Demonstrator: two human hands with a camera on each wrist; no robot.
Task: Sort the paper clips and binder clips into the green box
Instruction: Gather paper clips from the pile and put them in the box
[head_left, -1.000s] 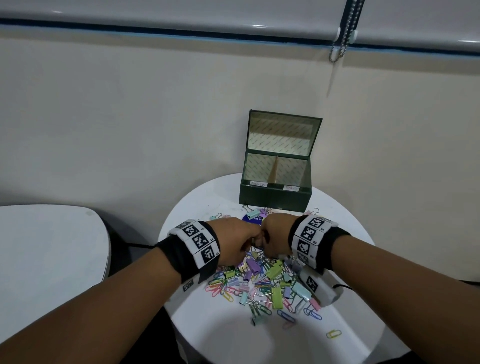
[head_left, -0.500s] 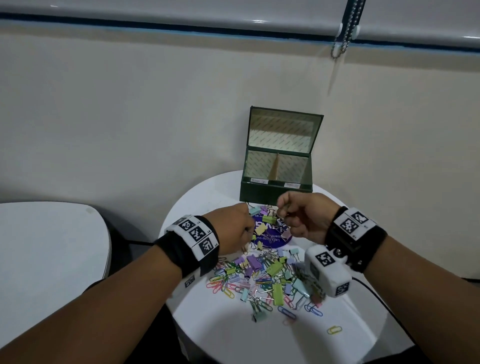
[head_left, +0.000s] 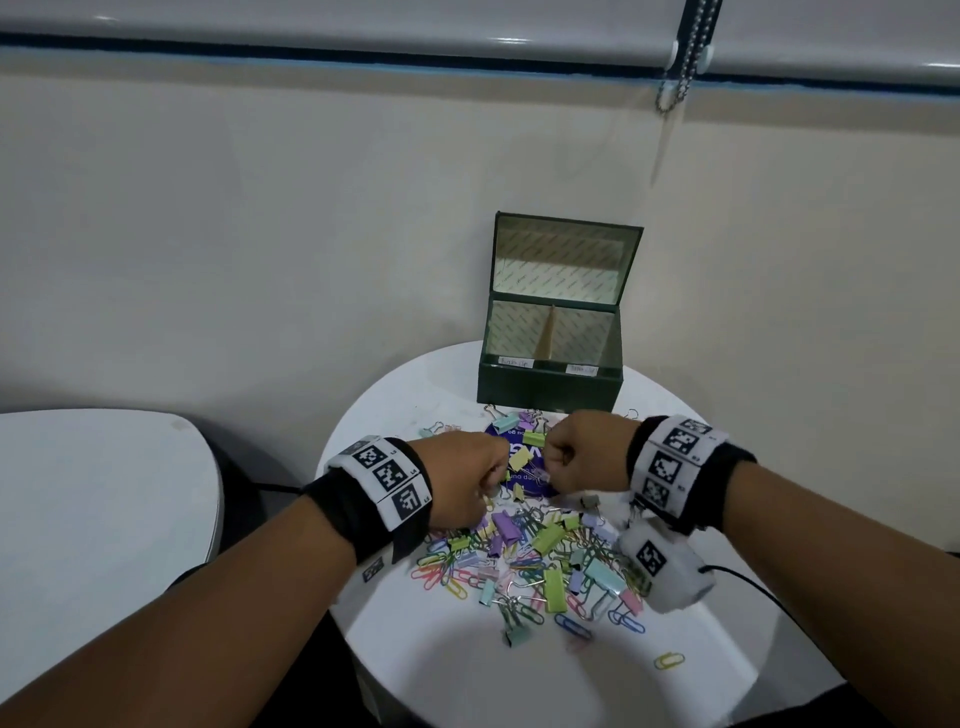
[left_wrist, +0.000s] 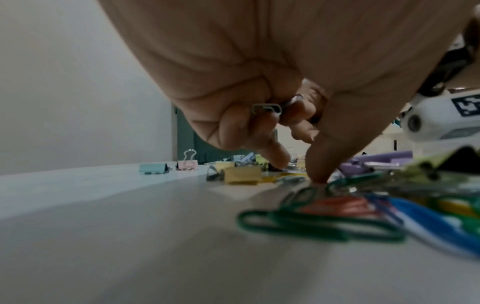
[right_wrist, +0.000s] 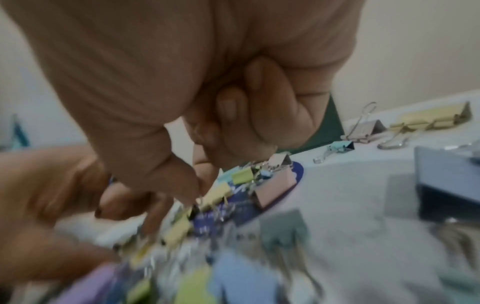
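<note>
The green box stands open at the back of the round white table, its two compartments divided by a card. A heap of pastel binder clips and coloured paper clips lies in front of it. My left hand is low over the heap's far side, fingers curled round a few paper clips, thumb tip on the table. My right hand is fisted just right of it. Its thumb and forefinger point down at a yellow binder clip; blur hides whether they pinch it. A green binder clip lies beside that fist.
A dark blue round disc lies under the clips between my hands. Stray binder clips sit near the box front, and a lone yellow paper clip lies near the table's right front. Another white table is at left, and a wall is close behind.
A second ago both fists met over the heap. My right hand swung out toward the box, then came back left and down beside the left hand, which stayed almost still.
</note>
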